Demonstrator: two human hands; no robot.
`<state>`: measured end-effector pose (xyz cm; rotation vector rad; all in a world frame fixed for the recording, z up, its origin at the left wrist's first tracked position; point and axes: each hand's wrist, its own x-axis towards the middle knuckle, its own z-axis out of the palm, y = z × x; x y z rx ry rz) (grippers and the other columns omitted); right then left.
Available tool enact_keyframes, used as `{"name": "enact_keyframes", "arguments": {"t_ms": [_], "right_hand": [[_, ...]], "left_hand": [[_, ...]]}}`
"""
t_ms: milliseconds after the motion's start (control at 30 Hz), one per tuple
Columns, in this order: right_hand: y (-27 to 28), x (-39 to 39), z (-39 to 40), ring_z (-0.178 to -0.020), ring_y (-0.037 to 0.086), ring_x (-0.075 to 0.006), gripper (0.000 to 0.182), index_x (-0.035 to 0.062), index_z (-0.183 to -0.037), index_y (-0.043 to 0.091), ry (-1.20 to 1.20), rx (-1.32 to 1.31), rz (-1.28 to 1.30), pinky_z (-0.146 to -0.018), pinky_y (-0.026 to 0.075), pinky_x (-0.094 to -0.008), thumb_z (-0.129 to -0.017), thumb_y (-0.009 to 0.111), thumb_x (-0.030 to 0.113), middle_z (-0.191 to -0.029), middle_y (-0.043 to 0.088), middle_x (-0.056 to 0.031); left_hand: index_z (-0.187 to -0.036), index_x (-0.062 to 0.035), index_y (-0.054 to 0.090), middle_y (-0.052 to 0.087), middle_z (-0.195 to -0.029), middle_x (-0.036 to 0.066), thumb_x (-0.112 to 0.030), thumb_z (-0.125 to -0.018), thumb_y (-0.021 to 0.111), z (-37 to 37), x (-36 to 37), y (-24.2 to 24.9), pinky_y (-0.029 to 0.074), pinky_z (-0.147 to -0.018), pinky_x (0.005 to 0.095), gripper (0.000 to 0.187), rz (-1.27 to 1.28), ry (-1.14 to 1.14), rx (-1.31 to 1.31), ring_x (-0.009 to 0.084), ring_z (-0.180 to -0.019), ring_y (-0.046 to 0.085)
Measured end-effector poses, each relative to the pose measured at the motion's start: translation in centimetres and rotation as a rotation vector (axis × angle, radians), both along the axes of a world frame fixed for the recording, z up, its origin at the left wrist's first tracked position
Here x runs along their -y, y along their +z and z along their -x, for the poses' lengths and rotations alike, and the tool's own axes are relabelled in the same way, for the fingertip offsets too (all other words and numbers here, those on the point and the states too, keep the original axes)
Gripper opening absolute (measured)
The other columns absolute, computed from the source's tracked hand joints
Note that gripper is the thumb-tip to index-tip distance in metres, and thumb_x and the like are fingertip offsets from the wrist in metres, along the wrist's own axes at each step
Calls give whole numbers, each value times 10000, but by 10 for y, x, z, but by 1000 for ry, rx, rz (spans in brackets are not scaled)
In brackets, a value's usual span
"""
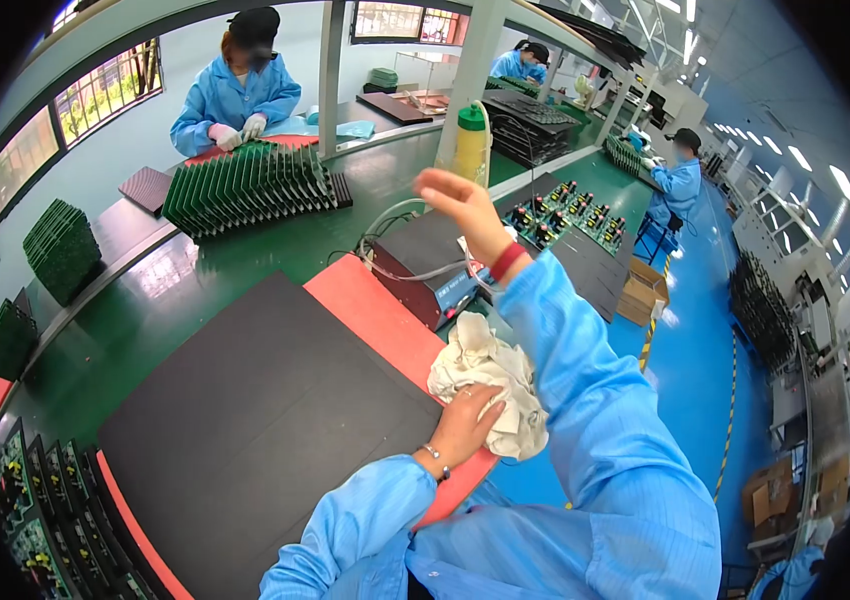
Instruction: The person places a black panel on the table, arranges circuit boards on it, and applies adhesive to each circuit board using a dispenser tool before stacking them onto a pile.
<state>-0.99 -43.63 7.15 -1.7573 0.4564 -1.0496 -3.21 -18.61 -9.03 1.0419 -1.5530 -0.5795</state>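
Observation:
My left hand (465, 424) has its fingers curled over a crumpled off-white cloth (497, 378) at the near right edge of the work surface. Raised over the bench, my right hand (462, 205) is open and holds nothing, with its fingers stretched out to the left. A yellow squeeze bottle with a green top (472, 148) stands right behind it in this view. Below that hand are a small blue device (457, 292) and a grey cable loop (400, 218). A black mat (280, 410) on a red sheet (373, 312) lies to the left of the cloth.
A rack of upright green boards (245, 190) stands across the bench. Populated circuit boards (570, 218) lie at the right, and more (50, 490) stand at the near left. A co-worker in blue (235, 100) sits opposite. A metal post (472, 75) rises behind the bottle.

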Motion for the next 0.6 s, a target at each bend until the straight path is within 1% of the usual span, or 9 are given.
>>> {"name": "enact_keyframes", "arguments": {"t_ms": [33,67,200,333,367,400,467,533,600], "right_hand": [[13,-26,13,-1061,663,-256,465,-46,-1295,558,269,36,-151,-965,513,-364,-928,688,208,-1178,670,-182],[22,-43,27,-951,695,-218,371,-46,-1279,572,274,18,-195,-891,550,-344,-985,609,176,-1077,703,-155],[31,-35,90,-759,688,-145,295,-14,-1169,656,126,363,-279,-720,573,-284,-958,659,194,-951,720,-102],[-1,22,159,-770,674,-119,225,19,-1128,684,-437,290,-81,-713,559,-275,-938,675,140,-946,715,-84],[-18,39,184,-816,683,-152,254,20,-1122,689,-615,265,-55,-749,560,-300,-913,701,166,-964,718,-99],[-41,61,214,-862,691,-185,286,22,-1116,694,-795,235,-26,-784,561,-325,-889,727,192,-983,721,-113],[-135,139,299,-958,688,-294,467,16,-1114,700,-1354,-76,214,-876,542,-399,-800,793,349,-1059,713,-164],[-151,114,334,-1047,653,-377,644,8,-1115,701,-1650,-627,-121,-952,505,-447,-715,810,500,-1135,683,-223],[-211,153,383,-1079,641,-377,816,10,-1215,662,-1676,-641,-345,-972,491,-468,-693,783,625,-1172,671,-230]], "left_hand": [[-1167,26,636,648,-1106,208,-156,-950,610,-1,0,0,471,-919,443,284,-2,-2,0,381,-1051,599],[-1165,27,636,647,-1107,209,-160,-952,609,-1,-1,0,470,-918,443,285,-3,-1,-2,380,-1050,599],[-1153,38,628,640,-1105,193,-199,-982,574,-3,-2,-2,474,-912,392,297,3,5,-46,349,-1040,613],[-1097,36,643,659,-1045,165,-153,-976,574,-6,-8,10,493,-844,348,234,16,59,-145,296,-975,640],[-1059,19,659,664,-1017,146,-126,-970,572,-6,-10,17,494,-815,335,192,60,98,-163,271,-941,644],[-1055,10,660,660,-1019,144,-117,-960,583,-5,-13,22,492,-821,352,176,89,129,-143,289,-950,635],[-1046,-10,662,653,-1022,140,-99,-939,605,-6,-15,31,489,-832,388,150,155,200,-109,325,-968,618],[-1031,-22,674,654,-1011,133,-64,-914,611,-6,-19,35,487,-816,386,140,129,246,-80,317,-938,614],[-1026,-21,678,652,-1007,137,-58,-909,607,-5,-18,38,485,-807,386,142,189,277,-15,318,-933,612]]}}
